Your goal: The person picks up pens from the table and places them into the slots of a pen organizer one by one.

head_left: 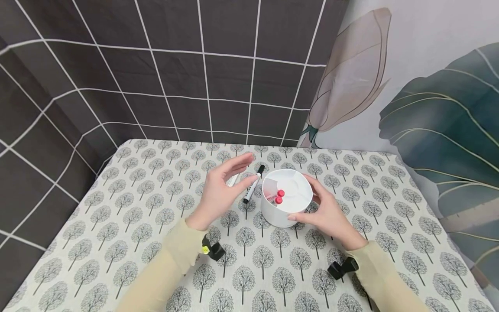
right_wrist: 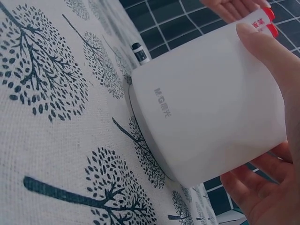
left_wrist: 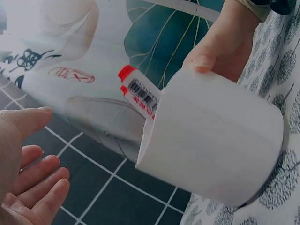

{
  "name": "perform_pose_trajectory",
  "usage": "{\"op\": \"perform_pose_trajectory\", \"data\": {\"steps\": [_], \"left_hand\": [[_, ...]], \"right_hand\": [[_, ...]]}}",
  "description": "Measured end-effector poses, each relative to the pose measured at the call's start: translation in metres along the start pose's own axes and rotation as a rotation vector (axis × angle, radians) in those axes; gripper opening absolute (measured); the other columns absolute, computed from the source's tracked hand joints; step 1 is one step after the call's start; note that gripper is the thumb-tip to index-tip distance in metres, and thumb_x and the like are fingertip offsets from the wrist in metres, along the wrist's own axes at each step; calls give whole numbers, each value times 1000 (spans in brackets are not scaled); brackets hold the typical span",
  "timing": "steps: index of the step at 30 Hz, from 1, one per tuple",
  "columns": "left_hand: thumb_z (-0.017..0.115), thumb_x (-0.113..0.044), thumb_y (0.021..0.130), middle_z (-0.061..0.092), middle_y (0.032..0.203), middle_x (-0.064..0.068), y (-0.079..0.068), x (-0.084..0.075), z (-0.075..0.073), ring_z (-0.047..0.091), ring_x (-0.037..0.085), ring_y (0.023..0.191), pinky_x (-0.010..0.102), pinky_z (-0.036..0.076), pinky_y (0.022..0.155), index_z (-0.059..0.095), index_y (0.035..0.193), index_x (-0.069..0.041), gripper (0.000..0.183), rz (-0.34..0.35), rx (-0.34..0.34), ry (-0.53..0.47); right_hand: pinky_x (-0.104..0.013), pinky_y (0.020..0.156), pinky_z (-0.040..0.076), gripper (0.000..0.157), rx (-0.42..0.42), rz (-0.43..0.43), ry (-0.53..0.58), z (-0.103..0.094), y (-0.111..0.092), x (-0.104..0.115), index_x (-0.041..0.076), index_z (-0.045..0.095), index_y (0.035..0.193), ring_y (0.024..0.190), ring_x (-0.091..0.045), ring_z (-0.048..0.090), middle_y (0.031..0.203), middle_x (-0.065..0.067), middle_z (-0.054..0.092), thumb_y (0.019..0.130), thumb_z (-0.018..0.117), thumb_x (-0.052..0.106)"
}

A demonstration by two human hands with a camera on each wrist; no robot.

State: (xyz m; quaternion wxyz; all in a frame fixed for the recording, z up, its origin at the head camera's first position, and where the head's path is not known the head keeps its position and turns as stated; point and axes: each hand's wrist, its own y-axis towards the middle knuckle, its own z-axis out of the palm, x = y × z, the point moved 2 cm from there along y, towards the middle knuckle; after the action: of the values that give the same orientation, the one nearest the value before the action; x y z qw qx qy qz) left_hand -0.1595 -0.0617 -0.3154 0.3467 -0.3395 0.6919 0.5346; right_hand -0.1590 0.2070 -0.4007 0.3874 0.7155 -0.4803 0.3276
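Note:
My right hand (head_left: 329,212) grips a round white pen holder (head_left: 278,216) from the right side, thumb in front and fingers behind. Two red-capped markers (left_wrist: 140,91) lean inside the holder, their caps above its rim in the left wrist view. To the left, my left hand (head_left: 219,193) is held in the air with its fingers extended and thumb apart, holding nothing. Between that hand and the holder lies a white marker with black ends (head_left: 252,189). A second white pen-like thing (head_left: 232,180) shows partly behind the left hand.
A tablecloth printed with trees (head_left: 128,242) covers the table. Behind it hangs a dark curtain with a white grid (head_left: 175,73), and at the right a curtain with large leaves (head_left: 440,108). Black wrist cameras (head_left: 213,250) are strapped to both wrists.

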Motion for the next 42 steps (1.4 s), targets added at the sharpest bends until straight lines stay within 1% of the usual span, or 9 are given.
{"op": "perform_pose_trajectory", "data": {"steps": [6,11,16,20,25,29,34,37,42], "left_hand": [[72,-10,82,58,125,3,-6,12,-12,56,20,112,32,42,99,56,127,-7,47,-75,-13,56],[72,-13,83,59,124,10,-12,19,-23,56,23,112,34,42,98,56,127,-7,47,-95,-21,90],[72,-28,83,59,124,-4,-16,45,-31,56,14,111,29,41,98,57,128,-21,48,-121,-29,145],[72,-39,81,58,123,-12,-20,65,-34,54,7,110,31,41,98,56,127,-28,50,-176,-18,208],[71,-43,80,59,122,-11,-24,79,-37,55,7,108,31,42,97,57,127,-21,54,-239,4,266],[72,-44,79,59,123,-8,-25,90,-40,56,10,109,31,43,96,57,128,-18,58,-293,7,284],[74,-43,78,57,127,-5,-26,102,-42,54,16,112,34,42,98,55,130,-22,59,-382,30,313],[75,-41,77,55,128,-2,-27,110,-43,54,21,114,36,42,98,54,131,-19,62,-421,53,341],[78,-39,74,57,126,2,-29,120,-41,56,23,109,37,45,95,53,132,-13,68,-437,85,385]], "right_hand": [[-32,99,41,109,13,-13,1,-1,-5,19,16,32,145,119,-16,46,136,3,45,54,92,30],[-42,96,43,113,-13,-63,-88,-8,-13,41,8,29,145,112,-22,49,126,-8,49,53,93,23],[-44,98,41,113,-25,-129,-84,-14,-13,45,8,29,145,118,-26,45,134,-11,44,52,93,16],[-40,101,38,111,-6,-106,-64,-12,-9,46,9,27,145,126,-25,39,144,-8,36,56,91,21],[-31,101,37,110,12,-32,-73,-8,-6,44,10,26,147,129,-22,37,147,-7,32,58,90,27],[-32,101,37,110,17,13,-63,-6,-7,43,12,26,147,128,-22,37,149,-6,29,59,90,30],[-35,101,38,108,9,21,-56,-6,-7,43,14,28,146,126,-22,40,149,-8,28,59,89,31],[-36,101,38,108,9,20,-50,-5,-7,43,14,28,146,126,-22,40,148,-8,29,59,89,30],[-37,101,38,108,8,28,-50,-5,-6,43,15,29,146,124,-22,42,147,-7,32,58,90,30]]}}
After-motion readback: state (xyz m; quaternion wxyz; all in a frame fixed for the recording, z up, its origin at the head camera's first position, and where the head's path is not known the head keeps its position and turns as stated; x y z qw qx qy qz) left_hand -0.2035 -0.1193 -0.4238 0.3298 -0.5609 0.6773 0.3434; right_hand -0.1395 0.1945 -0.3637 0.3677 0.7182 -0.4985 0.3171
